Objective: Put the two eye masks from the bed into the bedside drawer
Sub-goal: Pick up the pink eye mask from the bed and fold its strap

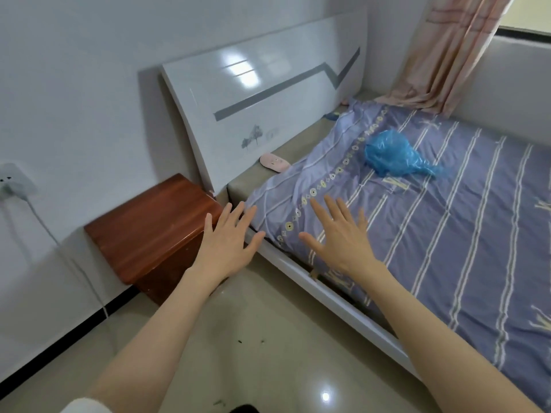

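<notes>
Head view: a pink eye mask [274, 162] lies flat on the bare mattress strip at the head edge of the bed [298, 138], just in front of the glossy white headboard [262, 93] and near the bed's left corner. It is a soft oval with small dark marks on its face; the detail is too small to read. A second eye mask cannot be made out for certain: a small dark blue scrap [330, 116] further along the same strip, near the curtain [453, 55], is partly hidden by the fold of the purple striped sheet [447, 234].

A crumpled blue plastic bag [393, 155] rests on the sheet, well apart from the pink mask.

The left hand [229, 242] hovers with fingers spread and nothing in it, over the gap between the reddish wooden bedside cabinet [149, 228] and the bed's corner. The right hand [343, 236] is likewise spread flat and empty, above the sheet's patterned border near the side edge of the bed.

Only the cabinet's top and one side show; its drawer front is hidden. A white plug and cable [15, 183] sit blurred on the wall at the left.
</notes>
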`<state>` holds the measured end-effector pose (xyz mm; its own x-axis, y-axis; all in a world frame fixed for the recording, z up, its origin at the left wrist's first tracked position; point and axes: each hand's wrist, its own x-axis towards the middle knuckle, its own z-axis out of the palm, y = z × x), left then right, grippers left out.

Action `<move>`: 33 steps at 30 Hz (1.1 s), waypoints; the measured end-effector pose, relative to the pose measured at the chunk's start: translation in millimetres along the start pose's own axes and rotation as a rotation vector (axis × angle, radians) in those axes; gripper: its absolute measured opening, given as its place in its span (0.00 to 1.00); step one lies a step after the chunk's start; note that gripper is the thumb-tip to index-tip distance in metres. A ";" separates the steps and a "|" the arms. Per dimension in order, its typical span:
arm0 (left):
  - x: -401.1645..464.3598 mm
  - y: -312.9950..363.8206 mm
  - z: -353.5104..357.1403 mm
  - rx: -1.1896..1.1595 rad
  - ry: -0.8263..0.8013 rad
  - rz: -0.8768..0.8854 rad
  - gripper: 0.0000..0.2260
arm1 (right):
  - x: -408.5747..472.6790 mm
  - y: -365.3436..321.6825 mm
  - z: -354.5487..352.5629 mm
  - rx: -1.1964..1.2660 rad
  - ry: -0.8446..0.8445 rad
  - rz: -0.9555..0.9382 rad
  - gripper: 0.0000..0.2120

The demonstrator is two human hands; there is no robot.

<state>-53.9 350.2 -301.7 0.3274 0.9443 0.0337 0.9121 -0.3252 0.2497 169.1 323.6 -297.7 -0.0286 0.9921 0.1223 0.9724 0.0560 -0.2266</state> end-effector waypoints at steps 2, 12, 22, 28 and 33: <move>36.0 -11.2 3.4 -0.011 -0.003 -0.009 0.26 | 37.5 6.7 7.2 0.001 -0.016 0.002 0.33; 231.9 -99.9 49.0 -0.057 -0.150 0.004 0.26 | 230.4 27.0 72.9 -0.018 -0.145 0.082 0.33; 404.5 -159.5 85.2 -0.068 -0.307 0.053 0.27 | 393.0 48.6 128.0 0.024 -0.252 0.170 0.33; 484.8 -175.1 150.0 -0.107 -0.441 0.039 0.26 | 481.5 97.7 186.2 0.037 -0.359 0.195 0.33; 551.0 -179.7 227.6 -0.166 -0.450 -0.016 0.25 | 567.9 147.3 261.5 0.106 -0.417 0.189 0.30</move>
<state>18.8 917.3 -548.3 0.4215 0.8214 -0.3841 0.8781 -0.2640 0.3990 235.4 924.7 -514.3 0.0349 0.9453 -0.3243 0.9411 -0.1403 -0.3076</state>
